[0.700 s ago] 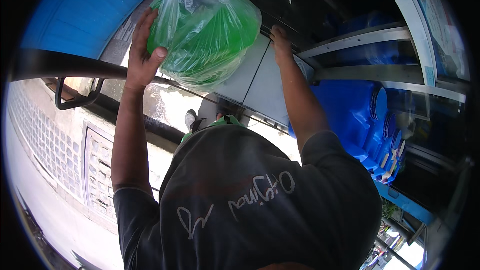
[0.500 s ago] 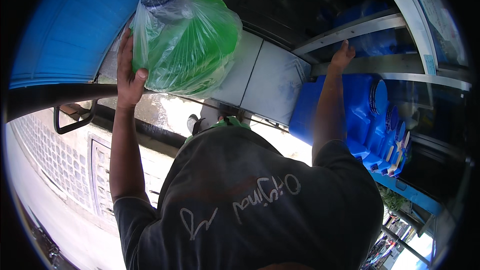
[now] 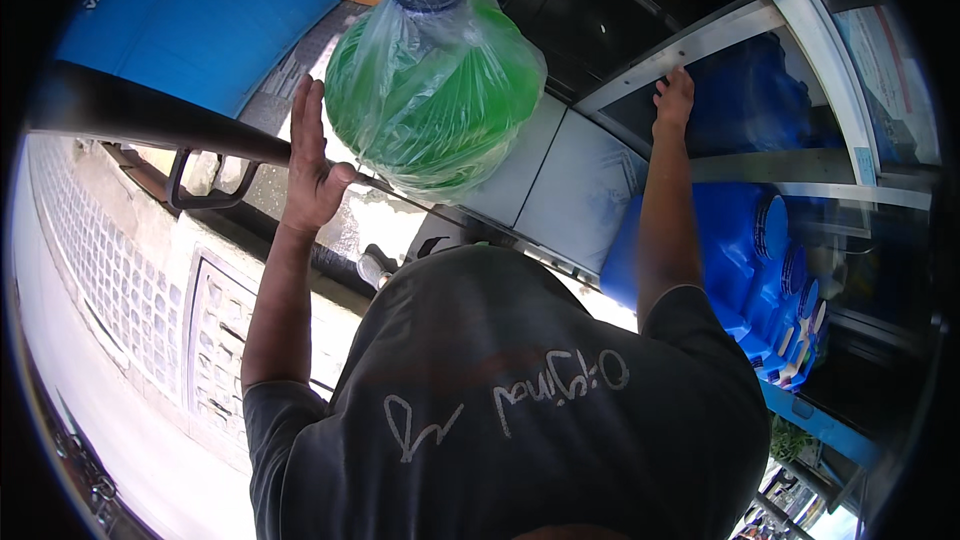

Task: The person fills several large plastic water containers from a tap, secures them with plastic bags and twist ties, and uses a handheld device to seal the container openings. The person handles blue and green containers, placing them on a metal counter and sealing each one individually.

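Observation:
A large round jug of green liquid with a dark cap, wrapped in a clear plastic bag, stands upright at the near left end of a grey tiled ledge. My left hand is beside its left side, fingers stretched up and thumb out, holding nothing. A narrow gap shows between thumb and bag; the fingertips are close to the bag's edge. On the right, my right hand is raised at a metal rail of a glazed frame, fingers apart. Whether it touches the rail I cannot tell.
Several blue jugs with dark caps stand in a row beyond my right forearm. At the left are a blue panel and a dark bar with a handle. Another blue container shows behind the glass frame.
My left hand has come off the bagged jug, its thumb now clear of the bag. My right hand has stayed by the metal rail. The whole view has shifted, so the scene sits farther right.

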`<state>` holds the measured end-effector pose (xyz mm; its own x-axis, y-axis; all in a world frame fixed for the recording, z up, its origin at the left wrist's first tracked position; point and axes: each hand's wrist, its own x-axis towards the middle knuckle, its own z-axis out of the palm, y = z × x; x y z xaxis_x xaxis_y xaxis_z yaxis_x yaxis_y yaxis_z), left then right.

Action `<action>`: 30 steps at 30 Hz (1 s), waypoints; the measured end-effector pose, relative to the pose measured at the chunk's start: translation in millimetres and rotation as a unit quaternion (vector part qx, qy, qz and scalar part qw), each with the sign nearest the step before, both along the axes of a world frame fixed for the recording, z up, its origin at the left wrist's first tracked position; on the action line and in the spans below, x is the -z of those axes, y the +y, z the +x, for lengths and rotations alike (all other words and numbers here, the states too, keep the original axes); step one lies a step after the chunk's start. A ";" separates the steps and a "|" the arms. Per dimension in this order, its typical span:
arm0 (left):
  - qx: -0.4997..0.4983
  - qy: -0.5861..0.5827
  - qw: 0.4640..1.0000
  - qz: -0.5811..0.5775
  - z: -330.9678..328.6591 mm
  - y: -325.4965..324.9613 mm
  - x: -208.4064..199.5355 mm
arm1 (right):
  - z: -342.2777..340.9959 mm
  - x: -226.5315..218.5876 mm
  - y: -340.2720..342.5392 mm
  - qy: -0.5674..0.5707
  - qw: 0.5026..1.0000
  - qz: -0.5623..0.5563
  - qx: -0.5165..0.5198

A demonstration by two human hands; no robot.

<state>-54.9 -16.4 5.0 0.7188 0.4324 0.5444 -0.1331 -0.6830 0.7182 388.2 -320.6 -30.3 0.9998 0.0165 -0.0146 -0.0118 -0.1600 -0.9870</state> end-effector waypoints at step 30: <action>-0.186 0.625 0.670 -0.353 -522.4 276.6 261.6 | -245.7 106.9 31.6 0.289 0.833 -0.462 -0.092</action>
<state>-577.3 260.2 -256.7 0.1929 0.5409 -0.8187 0.9602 0.0676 0.2709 142.6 -289.0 -137.2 0.8028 -0.1169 -0.5847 -0.3339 -0.9005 -0.2785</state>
